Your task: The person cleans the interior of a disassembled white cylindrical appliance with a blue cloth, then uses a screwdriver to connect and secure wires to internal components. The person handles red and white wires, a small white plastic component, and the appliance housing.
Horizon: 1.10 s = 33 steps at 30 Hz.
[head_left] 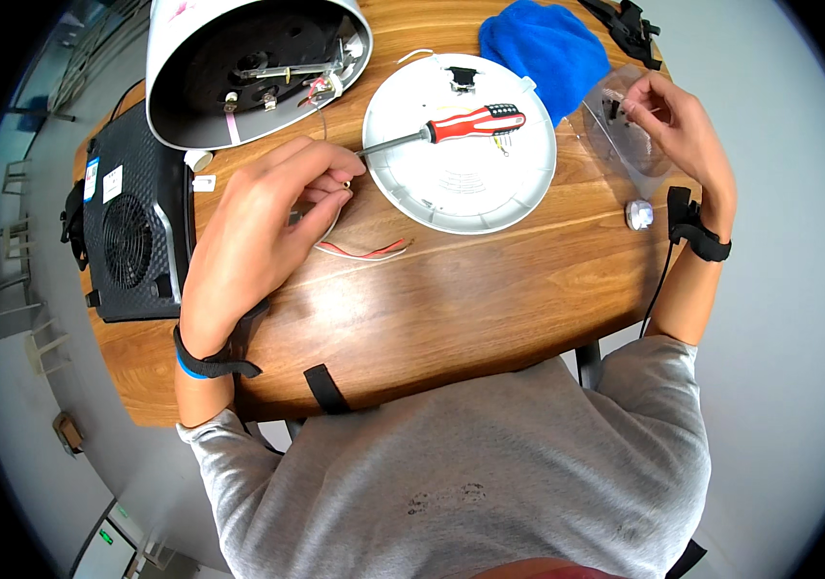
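Note:
My left hand [263, 217] is closed in a pinch on a small metal piece, too small to name. Beside its fingers, red and white wires [364, 253] trail onto the table. To the right lies a round white plastic cover [412, 198], inner side up, with a red-and-black-handled screwdriver [475, 123] across it. At the far right my right hand [685, 130] pinches at a clear plastic container or bag [615, 145] holding small dark parts; what is between its fingertips is hidden. A white appliance housing [163, 82] lies on its side at upper left, metal parts and wiring exposed.
A blue cloth [543, 58] lies behind the cover. Left of my hand sits a black fan unit [132, 222]. A small clear-and-white round piece [639, 214] stands by my right wrist. A small white cap [198, 161] rests below the housing. A black strap [325, 388] crosses the table's near edge.

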Each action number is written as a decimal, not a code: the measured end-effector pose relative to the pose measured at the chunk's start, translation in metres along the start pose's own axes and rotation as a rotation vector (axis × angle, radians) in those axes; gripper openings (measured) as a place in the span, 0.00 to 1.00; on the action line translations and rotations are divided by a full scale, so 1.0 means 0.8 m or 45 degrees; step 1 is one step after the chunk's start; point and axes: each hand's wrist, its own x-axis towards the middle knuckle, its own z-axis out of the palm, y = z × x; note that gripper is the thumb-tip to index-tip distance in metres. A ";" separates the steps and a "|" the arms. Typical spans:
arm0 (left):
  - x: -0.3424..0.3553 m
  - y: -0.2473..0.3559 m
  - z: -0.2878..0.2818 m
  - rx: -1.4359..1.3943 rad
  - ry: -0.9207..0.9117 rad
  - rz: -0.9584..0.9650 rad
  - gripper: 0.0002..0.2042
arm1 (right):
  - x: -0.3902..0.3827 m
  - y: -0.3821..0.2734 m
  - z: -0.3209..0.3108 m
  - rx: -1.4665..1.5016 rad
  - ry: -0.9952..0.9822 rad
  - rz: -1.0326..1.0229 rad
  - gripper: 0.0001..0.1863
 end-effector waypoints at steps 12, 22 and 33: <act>0.009 0.006 0.007 0.030 -0.036 -0.059 0.13 | -0.014 0.107 0.016 -0.220 0.061 0.240 0.20; 0.015 0.002 0.013 0.054 -0.045 -0.050 0.13 | 0.006 0.127 0.028 -0.370 -0.027 0.087 0.12; 0.016 0.002 0.008 0.008 0.065 0.013 0.12 | -0.004 0.057 0.015 -0.452 0.010 -0.013 0.07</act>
